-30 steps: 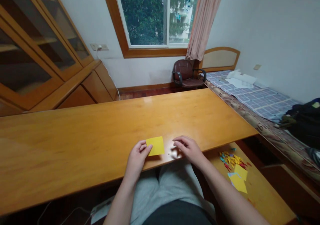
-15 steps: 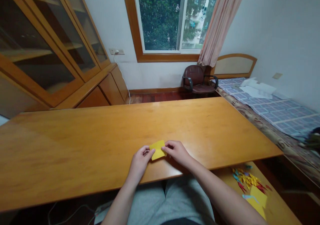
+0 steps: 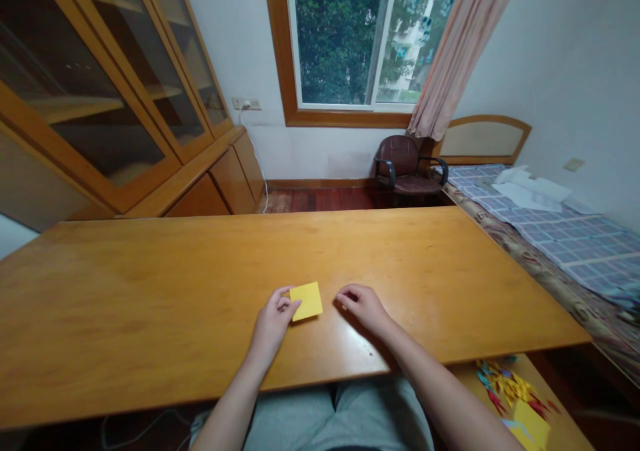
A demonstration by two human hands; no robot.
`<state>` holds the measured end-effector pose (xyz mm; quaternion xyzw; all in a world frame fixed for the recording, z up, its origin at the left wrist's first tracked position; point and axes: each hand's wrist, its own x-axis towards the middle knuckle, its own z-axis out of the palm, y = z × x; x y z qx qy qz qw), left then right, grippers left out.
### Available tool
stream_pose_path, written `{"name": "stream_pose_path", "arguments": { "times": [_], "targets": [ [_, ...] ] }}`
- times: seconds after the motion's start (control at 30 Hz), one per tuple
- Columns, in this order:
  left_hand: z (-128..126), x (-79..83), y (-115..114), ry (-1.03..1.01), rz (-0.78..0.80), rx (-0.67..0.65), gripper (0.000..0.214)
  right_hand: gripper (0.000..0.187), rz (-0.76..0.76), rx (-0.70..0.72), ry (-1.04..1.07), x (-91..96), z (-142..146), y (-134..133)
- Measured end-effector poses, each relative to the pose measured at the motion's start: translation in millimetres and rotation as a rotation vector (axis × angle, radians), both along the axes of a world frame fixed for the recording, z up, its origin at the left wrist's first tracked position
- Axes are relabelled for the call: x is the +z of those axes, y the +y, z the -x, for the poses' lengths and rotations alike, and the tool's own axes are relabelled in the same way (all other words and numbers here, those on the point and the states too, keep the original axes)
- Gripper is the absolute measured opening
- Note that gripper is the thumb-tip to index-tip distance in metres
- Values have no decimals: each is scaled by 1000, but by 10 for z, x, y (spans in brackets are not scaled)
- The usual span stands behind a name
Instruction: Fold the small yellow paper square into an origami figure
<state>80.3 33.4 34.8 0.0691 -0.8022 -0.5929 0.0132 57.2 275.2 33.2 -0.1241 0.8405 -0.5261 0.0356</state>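
Observation:
A small yellow paper square (image 3: 307, 300) lies on the wooden table (image 3: 150, 291) near its front edge. My left hand (image 3: 273, 321) pinches the paper's left edge with curled fingers. Just to the right of the paper rests my right hand (image 3: 363, 306), fingers curled on the tabletop, a small gap away from the sheet and with nothing visible in it.
A lower wooden surface at the bottom right carries a heap of small coloured folded paper pieces (image 3: 505, 387) and yellow sheets (image 3: 531, 424). A bed (image 3: 560, 237) runs along the right. A brown chair (image 3: 406, 165) stands under the window; glass-door cabinets (image 3: 100, 104) line the left wall.
My right hand let go of the paper's right side and slid a little to the right. The left hand keeps its hold. The camera has tilted and shifted.

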Motion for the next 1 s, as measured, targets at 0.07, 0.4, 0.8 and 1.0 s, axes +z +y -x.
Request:
{"name": "stream_pose_path", "arguments": {
  "times": [0.07, 0.4, 0.8, 1.0],
  "targets": [
    [19, 11, -118, 29, 77, 22, 46, 22, 34, -36, -2, -3, 16, 73],
    [252, 118, -1238, 152, 685, 112, 55, 22, -27, -66, 83, -4, -16, 50],
    [615, 177, -1991, 49, 1019, 84, 58, 20, -135, -4, 149, -25, -29, 23],
    [649, 68, -2106, 143, 1111, 88, 54, 20, -143, 15, 155, -26, -33, 13]
  ]
}}
